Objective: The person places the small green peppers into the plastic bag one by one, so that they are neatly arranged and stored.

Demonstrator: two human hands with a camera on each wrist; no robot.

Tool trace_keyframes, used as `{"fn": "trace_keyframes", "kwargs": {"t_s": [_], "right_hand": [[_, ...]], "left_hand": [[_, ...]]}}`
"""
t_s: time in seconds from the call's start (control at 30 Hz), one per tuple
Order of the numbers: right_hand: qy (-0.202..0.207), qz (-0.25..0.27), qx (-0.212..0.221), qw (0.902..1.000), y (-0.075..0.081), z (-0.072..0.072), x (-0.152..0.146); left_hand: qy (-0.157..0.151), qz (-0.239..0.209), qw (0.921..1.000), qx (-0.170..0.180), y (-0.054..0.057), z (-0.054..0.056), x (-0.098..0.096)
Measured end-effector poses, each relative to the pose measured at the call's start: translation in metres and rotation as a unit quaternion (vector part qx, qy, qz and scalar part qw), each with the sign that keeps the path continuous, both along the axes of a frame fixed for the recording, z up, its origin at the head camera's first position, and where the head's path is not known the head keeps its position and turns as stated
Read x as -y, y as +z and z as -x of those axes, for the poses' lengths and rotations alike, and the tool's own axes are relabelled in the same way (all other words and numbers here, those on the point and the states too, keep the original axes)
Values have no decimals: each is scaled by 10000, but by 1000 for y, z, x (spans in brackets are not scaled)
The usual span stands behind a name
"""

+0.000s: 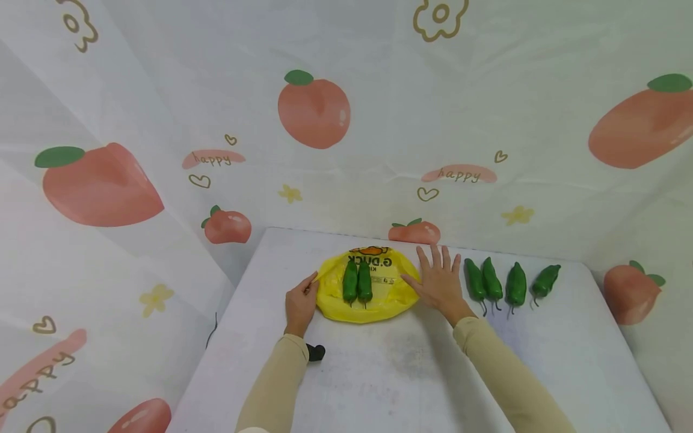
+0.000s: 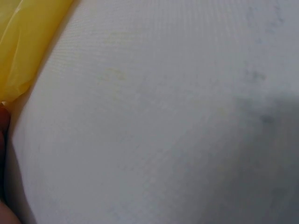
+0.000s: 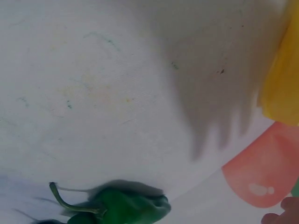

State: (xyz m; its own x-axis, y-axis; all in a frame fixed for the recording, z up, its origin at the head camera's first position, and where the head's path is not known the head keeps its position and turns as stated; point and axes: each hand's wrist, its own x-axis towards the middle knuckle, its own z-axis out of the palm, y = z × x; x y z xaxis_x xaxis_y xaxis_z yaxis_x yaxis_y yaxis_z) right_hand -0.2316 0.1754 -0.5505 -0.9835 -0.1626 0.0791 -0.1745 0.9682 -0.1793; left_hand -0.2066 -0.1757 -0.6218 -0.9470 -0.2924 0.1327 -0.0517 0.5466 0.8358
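Note:
A yellow plastic bag [image 1: 330, 305] with a printed duck label lies spread on the table, its edge rolled round. Two green peppers [image 1: 350, 282] rest side by side on it, stems toward me. At the bag's left edge, my left hand [image 1: 300, 305] pinches the plastic between thumb and fingers. My right hand [image 1: 441, 285] is spread wide by the right edge, its thumb overlapping the yellow rim. The left wrist view shows a fold of the bag [image 2: 25, 46] at upper left; only fingertips [image 3: 286, 215] of the right hand appear in its own wrist view.
Several more green peppers [image 1: 516, 285] lie in a row right of my right hand. A small black object [image 1: 316, 352] shows beside my left sleeve. The white table [image 1: 379, 385] ends at the back against a fruit-printed curtain [image 1: 346, 198].

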Motion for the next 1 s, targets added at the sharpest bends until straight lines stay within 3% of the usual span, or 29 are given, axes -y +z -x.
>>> {"fn": "trace_keyframes", "kwargs": {"t_s": [0.37,1.0], "right_hand": [[-141,37,291,9995,1,-1,-20],[-287,310,119,9990,-14,-2,-69]], "left_hand": [[5,-80,9999,65,1,0,0],[70,-61,10000,-20,-3,1,-1]]}}
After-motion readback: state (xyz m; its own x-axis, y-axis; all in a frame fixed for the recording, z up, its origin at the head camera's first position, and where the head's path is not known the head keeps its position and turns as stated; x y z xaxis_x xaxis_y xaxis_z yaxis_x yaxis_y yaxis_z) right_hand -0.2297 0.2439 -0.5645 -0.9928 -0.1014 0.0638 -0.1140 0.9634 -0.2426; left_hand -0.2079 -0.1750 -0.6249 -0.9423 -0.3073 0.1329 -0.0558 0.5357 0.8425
